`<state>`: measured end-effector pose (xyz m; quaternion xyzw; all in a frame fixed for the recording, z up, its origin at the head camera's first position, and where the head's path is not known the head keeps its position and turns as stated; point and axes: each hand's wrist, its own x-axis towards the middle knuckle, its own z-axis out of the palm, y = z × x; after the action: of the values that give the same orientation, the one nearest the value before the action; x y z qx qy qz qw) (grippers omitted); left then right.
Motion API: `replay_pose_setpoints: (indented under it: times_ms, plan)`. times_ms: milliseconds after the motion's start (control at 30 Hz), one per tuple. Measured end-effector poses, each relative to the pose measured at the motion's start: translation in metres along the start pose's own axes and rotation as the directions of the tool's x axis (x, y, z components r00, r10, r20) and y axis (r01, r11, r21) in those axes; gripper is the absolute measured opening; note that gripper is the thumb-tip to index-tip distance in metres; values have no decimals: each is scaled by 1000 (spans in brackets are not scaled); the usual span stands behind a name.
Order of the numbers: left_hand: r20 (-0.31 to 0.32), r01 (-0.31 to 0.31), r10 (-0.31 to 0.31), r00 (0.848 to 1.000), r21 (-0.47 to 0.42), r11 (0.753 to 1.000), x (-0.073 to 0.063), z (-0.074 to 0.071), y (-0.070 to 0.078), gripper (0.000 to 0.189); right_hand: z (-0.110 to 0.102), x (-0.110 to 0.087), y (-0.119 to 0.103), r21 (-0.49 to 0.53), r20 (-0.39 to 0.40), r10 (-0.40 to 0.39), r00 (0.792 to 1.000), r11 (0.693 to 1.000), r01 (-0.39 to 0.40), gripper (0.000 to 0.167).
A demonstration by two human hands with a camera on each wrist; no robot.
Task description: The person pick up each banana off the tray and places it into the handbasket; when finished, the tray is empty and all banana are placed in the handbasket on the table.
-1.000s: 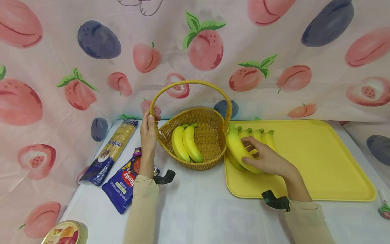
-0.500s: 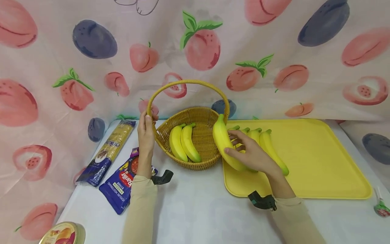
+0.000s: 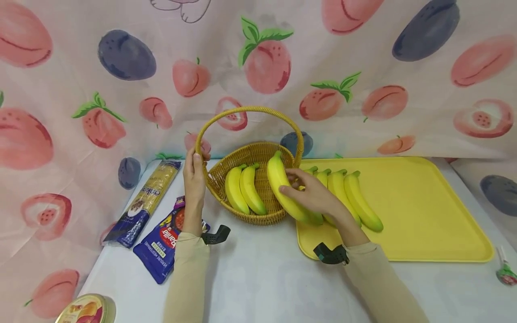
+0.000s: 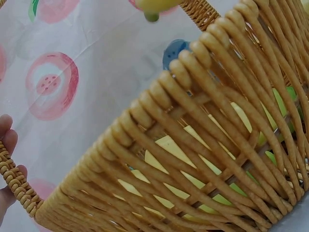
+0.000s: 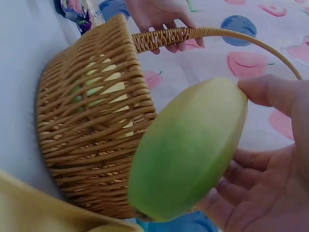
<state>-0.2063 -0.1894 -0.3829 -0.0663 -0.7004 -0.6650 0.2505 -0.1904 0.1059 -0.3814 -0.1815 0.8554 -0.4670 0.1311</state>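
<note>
My left hand (image 3: 195, 179) grips the left side of the handle of a wicker basket (image 3: 255, 219). Two yellow bananas (image 3: 251, 190) lie side by side inside its left half. With thumb and fingers, my right hand (image 3: 317, 193) holds another banana (image 3: 279, 181) above the basket's right rim, stem end upward and leaning over the inside. In the right wrist view, this banana's greenish tip (image 5: 169, 183) hangs beside the woven wall. Several more bananas (image 3: 359, 199) lie in a row on the left part of a yellow tray (image 3: 424, 211), partly hidden by my right hand.
Left of the basket lie a long pasta packet (image 3: 143, 202) and a blue pouch (image 3: 159, 246). A round tin (image 3: 82, 312) stands at the front left, a wrapped lollipop (image 3: 506, 273) at the far right. Behind hangs a fruit-printed cloth (image 3: 266, 63).
My right hand has lifted the banana from the tray and moved it left, over the basket's right side. My left hand stays on the handle.
</note>
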Motion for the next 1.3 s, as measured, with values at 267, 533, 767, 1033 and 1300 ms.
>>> replay_pose_setpoints:
  times_ms: [267, 533, 767, 1033, 1300]
  plan:
    - [4, 9, -9, 1000, 8, 1000, -1, -1, -2, 36, -5, 28, -21, -118, 43, 91, 995, 989, -85, 70]
    - [11, 18, -18, 1000, -10, 1000, -1, -2, -2, 36, -6, 56, -30, -78, 125, 191, 974, 980, -182, 72]
    - [6, 14, -14, 1000, -11, 1000, -1, -2, -2, 36, -4, 79, -40, -12, 199, 289, 937, 956, -292, 75]
    - [-3, 5, -5, 1000, 10, 1000, 1, -3, 3, 36, 5, 102, -36, -68, 229, 339, 912, 941, -333, 53]
    - [-12, 6, -7, 1000, -27, 1000, 1, -1, 0, 32, 12, 112, -28, -96, 271, 409, 872, 912, -398, 51]
